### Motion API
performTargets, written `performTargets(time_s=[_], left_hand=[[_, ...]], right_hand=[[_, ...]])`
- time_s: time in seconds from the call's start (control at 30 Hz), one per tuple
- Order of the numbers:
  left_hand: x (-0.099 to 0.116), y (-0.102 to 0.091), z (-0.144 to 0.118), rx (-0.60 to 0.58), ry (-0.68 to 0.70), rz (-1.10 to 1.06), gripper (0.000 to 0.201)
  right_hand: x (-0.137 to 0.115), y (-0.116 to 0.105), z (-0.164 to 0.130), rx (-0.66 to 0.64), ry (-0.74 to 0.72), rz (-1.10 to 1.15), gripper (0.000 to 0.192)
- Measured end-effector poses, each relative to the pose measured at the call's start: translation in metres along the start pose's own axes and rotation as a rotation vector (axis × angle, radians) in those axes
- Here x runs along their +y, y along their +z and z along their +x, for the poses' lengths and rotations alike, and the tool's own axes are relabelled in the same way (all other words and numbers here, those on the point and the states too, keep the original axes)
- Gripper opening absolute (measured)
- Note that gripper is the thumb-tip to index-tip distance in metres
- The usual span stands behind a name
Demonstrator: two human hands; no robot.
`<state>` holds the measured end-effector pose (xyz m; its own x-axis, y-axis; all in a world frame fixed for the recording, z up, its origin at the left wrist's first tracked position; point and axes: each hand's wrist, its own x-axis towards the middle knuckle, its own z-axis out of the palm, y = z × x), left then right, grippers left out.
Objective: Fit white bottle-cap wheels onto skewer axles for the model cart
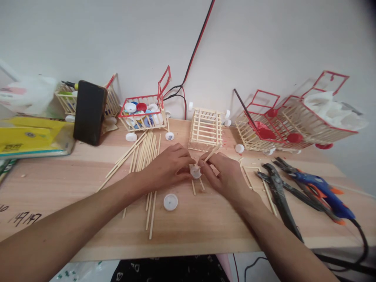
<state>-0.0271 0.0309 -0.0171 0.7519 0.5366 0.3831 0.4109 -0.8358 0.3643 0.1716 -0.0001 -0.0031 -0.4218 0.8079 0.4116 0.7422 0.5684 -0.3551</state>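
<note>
My left hand (pixel 167 166) and my right hand (pixel 225 174) meet at the middle of the wooden table (pixel 73 203). Between their fingertips they pinch a small white bottle cap (pixel 195 171) joined to thin wooden sticks. A stick (pixel 212 152) pokes up from my right fingers. Two short sticks (pixel 197 185) lie just under the cap. A loose white cap (pixel 170 202) lies on the table below my left hand. Right behind my hands stands an unpainted stick cage (pixel 205 128).
Loose sticks (pixel 143 156) fan out on the left. Along the wall stand a cart of caps (pixel 143 111), red-trimmed carts (pixel 264 125) and a black phone (pixel 89 112). Black pliers (pixel 277 188) and a blue glue gun (pixel 323 192) lie at the right. A yellow package (pixel 32 137) sits far left.
</note>
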Motion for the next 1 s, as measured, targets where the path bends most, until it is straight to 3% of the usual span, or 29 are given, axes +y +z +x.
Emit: performTargets(time_s=[0.17,0.4,1.0], left_hand=[[0.0045,0.0025,0.0008,-0.019,-0.004,-0.03,0.021],[0.0036,0.0003,0.0017,-0.05,-0.039,-0.018,0.03],[0.001,-0.0044,-0.0004,0.023,-0.023,-0.035,0.028]], right_hand=[[0.0006,-0.0004,0.0004,0.002,-0.006,-0.013,0.021],[0.0006,0.0002,0.0004,0.018,-0.011,-0.013,0.021],[0.0017,0.0009,-0.0005,0.02,-0.04,0.015,0.017]])
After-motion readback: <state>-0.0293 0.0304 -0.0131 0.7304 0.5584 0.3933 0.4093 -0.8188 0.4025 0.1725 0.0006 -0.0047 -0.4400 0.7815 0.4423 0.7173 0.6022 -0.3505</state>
